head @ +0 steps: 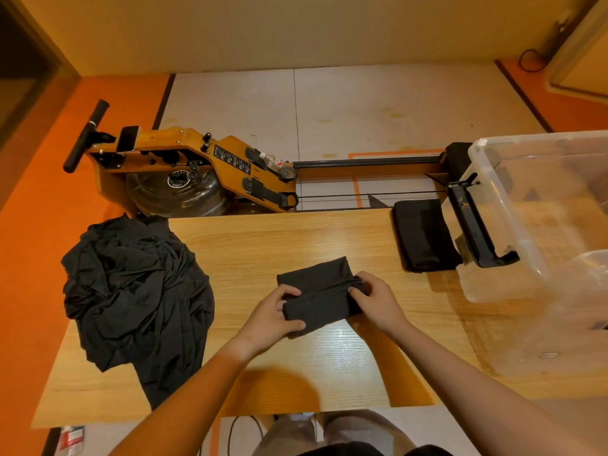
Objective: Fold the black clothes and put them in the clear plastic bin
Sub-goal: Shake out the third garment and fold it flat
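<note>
A small folded black garment [317, 292] lies in the middle of the wooden table [263, 238]. My left hand [274, 319] grips its left end, thumb on top and fingers curled under the edge. My right hand [375, 299] pinches its right end at the fold. A heap of unfolded black clothes [138, 291] covers the table's left side and hangs over the edge. The clear plastic bin [539, 218] stands at the right end of the table, its black handle latch [473, 225] facing me. I cannot make out any clothes inside it.
Beyond the table's far edge sits a wooden rowing machine [184, 169] with a black seat pad [424, 235] beside the bin. A plastic bottle [70, 439] lies on the floor at lower left. My legs [329, 432] are under the near edge.
</note>
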